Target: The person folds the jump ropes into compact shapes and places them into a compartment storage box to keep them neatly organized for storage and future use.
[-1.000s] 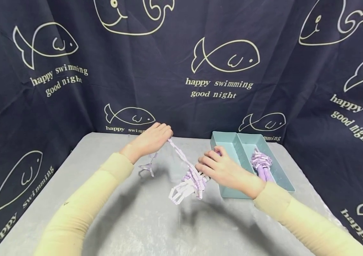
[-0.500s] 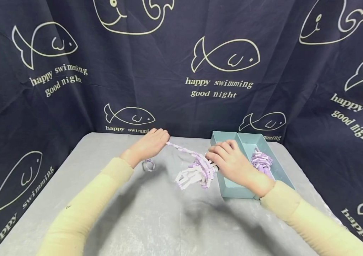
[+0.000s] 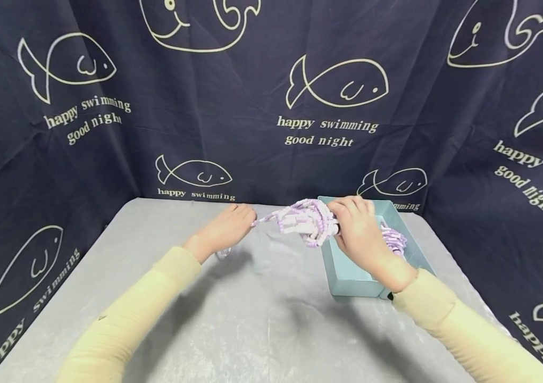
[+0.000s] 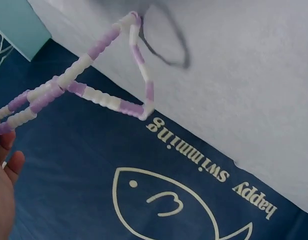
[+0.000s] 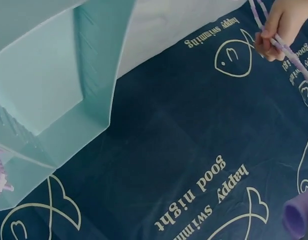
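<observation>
A beaded jump rope in purple and white hangs in a wound bundle above the table between my hands. My right hand grips it by the handles, mostly hidden in the palm; one purple handle end shows in the right wrist view. Out to the left, my left hand pinches the doubled strand running from the bundle. Beyond those fingers, a loose loop of beads dangles in the left wrist view. Another purple and white beaded jump rope lies bundled in the box, partly behind my right hand.
A teal two-compartment box stands at the right of the grey table, beneath my right hand; the second rope is in its right compartment. Dark blue fish-print cloth walls the table at the back and sides.
My right hand has raised the bundle up and to the right, over the box. The left hand has lowered slightly, still pinching the strand, and the stretch between the hands has become shorter.
</observation>
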{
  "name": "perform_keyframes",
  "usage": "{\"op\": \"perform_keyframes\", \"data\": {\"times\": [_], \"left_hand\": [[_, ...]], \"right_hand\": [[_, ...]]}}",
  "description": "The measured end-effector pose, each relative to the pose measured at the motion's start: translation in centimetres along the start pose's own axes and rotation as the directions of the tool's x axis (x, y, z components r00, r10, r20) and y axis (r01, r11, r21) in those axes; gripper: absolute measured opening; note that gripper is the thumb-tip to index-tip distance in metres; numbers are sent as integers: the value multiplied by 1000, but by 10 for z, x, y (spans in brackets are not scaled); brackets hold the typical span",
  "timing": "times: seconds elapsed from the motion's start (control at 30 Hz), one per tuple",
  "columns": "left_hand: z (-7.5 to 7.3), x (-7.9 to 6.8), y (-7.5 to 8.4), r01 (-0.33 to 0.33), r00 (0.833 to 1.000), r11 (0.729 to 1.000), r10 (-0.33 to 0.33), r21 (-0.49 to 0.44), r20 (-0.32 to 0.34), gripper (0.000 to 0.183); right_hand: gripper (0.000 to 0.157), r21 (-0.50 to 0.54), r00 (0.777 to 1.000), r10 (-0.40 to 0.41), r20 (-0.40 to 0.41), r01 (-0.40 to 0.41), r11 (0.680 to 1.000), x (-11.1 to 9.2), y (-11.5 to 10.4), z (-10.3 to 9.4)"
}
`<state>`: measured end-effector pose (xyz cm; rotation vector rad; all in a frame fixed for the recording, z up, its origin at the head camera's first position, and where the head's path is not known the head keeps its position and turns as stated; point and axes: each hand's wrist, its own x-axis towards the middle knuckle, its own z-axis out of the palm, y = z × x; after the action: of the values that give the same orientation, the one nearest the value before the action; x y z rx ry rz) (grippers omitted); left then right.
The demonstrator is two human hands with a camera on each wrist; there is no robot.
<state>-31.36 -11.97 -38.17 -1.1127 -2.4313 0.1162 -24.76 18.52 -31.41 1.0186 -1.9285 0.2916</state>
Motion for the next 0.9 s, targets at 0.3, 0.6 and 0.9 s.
{"op": "perform_keyframes", "data": {"times": [0.3,0.6,0.9], "left_hand": [[4,-2,21,-10,1000,1000,10,-10,1,12],[5,-5,35,-22,1000,999,22,43,3,12],[-10,-9,52,-39,998,998,37,46,49,9]], "right_hand": [[42,-62,977,207,-44,-210,976,2,6,1],[42,-151,906,423,10,-416,897,10,17,-2],[39,-229,846,524,92,-494,838,8,27,4]]}}
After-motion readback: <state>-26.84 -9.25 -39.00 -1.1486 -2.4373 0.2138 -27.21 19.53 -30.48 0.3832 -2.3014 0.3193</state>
